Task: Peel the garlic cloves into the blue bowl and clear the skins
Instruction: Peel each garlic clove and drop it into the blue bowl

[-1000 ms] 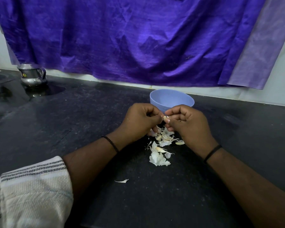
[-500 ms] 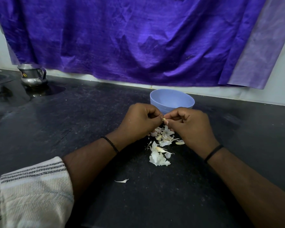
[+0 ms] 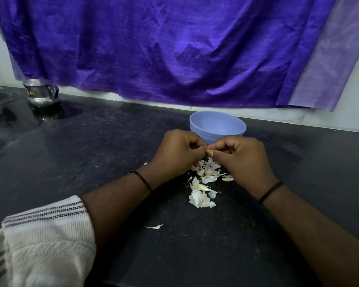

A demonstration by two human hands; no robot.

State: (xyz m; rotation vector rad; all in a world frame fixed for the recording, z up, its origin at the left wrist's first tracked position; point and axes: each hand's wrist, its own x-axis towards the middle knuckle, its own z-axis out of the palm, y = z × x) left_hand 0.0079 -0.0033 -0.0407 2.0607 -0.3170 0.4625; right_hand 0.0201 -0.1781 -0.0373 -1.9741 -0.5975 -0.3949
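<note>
A: Hands rn?
B: Left hand [image 3: 177, 149] & right hand [image 3: 241, 157] meet fingertip to fingertip just in front of the blue bowl [image 3: 217, 126], both w/ fingers curled. Each grip pinches the same garlic clove [image 3: 208, 152], only a pale sliver of it shows btwn the fingertips.
A: Bowl?
B: Upright on the dark surface [image 3: 112, 154], near the back wall. Can't see anything inside from this angle.
A: Skins?
B: Loose pile of skins [image 3: 205, 183] on the surface right below & between the hands, couple of cloves mixed in, can't tell if peeled. One stray skin flake [image 3: 154, 226] lies apart, nearer the person.
A: Else?
B: Steel jug [image 3: 40, 94] far left at the back, purple cloth [image 3: 174, 48] hanging over the wall, striped sleeve [image 3: 43, 241] on the left arm, black band on each wrist.
</note>
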